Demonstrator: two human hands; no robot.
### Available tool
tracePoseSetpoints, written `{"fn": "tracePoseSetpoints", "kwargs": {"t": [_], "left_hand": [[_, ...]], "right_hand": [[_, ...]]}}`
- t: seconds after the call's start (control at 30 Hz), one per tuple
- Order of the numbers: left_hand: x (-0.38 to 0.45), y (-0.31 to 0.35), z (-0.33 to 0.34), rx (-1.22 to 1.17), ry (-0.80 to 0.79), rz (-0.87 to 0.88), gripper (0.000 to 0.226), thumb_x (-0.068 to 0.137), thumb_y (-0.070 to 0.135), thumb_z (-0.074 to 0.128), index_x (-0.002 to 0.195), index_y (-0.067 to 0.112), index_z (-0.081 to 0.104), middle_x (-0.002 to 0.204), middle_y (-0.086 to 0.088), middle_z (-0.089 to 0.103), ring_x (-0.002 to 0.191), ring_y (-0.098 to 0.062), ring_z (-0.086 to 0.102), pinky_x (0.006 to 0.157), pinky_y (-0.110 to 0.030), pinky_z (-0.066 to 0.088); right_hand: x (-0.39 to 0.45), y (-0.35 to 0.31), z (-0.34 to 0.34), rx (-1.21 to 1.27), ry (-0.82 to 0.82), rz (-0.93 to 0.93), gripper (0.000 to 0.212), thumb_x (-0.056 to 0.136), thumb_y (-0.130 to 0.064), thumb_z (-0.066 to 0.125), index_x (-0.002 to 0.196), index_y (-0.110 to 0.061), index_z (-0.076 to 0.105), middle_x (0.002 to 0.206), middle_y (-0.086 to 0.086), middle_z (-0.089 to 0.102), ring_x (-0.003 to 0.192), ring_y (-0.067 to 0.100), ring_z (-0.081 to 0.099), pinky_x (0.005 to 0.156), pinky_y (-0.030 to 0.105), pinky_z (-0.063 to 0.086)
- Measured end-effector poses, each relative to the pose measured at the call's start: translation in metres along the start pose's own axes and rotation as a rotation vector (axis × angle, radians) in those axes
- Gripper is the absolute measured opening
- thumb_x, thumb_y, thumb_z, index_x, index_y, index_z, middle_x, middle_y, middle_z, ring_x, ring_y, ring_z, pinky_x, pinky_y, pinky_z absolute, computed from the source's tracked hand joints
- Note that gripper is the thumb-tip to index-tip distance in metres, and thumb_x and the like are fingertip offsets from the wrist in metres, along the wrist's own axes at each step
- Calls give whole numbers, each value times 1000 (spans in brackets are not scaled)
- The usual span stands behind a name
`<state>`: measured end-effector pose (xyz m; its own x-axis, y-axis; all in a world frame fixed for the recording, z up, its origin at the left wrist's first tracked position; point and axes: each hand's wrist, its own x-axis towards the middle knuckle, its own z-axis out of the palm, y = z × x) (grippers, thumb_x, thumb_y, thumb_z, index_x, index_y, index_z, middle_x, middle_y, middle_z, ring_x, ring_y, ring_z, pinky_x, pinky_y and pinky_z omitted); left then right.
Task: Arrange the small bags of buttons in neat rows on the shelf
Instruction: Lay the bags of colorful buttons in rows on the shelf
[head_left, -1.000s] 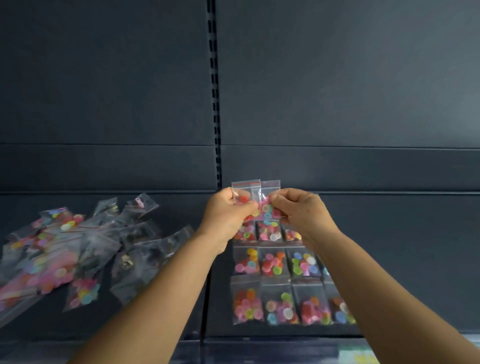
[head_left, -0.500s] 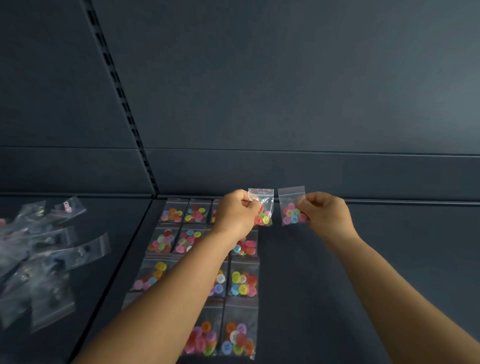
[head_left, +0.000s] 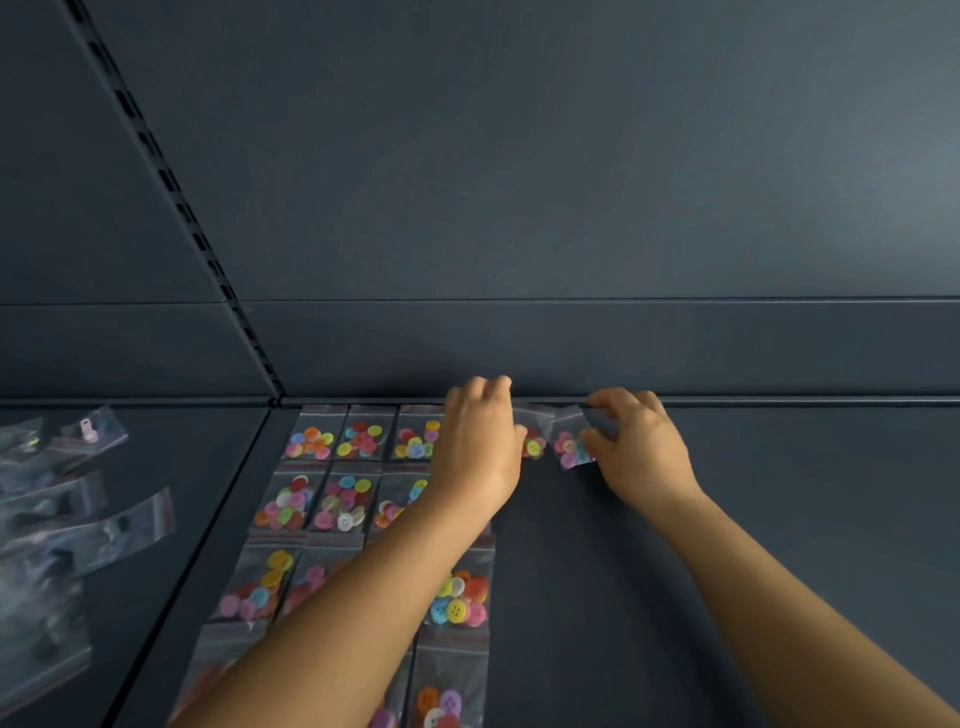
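Loose unsorted bags (head_left: 78, 499) far left of both grips. Sorted grid (head_left: 332, 499) under left arm. Left hand (head_left: 480, 447) presses a bag (head_left: 534, 441) flat at the back of the shelf (head_left: 779, 519); right hand (head_left: 636, 452) pinches next bag (head_left: 570, 447) beside it, extending the top row.

Dark back panel (head_left: 571, 156); slotted upright (head_left: 171, 182) running diagonally at left.

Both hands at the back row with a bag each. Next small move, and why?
Probably square the right hand's bag before letting go: it sits tilted beside the bag under the left hand, while the back-row bags to the left lie straight against the shelf's rear edge.
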<state>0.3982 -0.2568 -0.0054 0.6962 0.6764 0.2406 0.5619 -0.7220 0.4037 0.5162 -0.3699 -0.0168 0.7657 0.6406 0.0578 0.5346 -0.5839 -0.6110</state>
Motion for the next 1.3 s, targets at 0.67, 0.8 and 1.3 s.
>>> {"fn": "tracePoseSetpoints", "kwargs": {"t": [0.67,0.8,1.3], "left_hand": [[-22,-6,9,208,-222,288,53,91,6,53,140,14,37,138,-1,42,126,-21,37,104,-31,30],[-24,-2,10,233,-216,257,54,90,8,55,141,12,37,138,-2,42,126,-22,36,105,-31,30],[-31,-2,7,256,-231,257,57,91,4,49,144,16,31,144,-5,36,131,-25,31,108,-35,27]], "right_hand": [[-9,-9,12,-131,-30,-222,17,89,-29,59,100,-21,69,110,-1,57,107,22,46,78,25,37],[-8,-11,14,-145,-38,-200,18,89,-29,59,100,-19,69,112,1,56,111,23,45,79,26,38],[-7,-10,13,-178,-80,-226,20,91,-30,54,103,-21,67,116,3,54,115,25,43,79,24,33]]}}
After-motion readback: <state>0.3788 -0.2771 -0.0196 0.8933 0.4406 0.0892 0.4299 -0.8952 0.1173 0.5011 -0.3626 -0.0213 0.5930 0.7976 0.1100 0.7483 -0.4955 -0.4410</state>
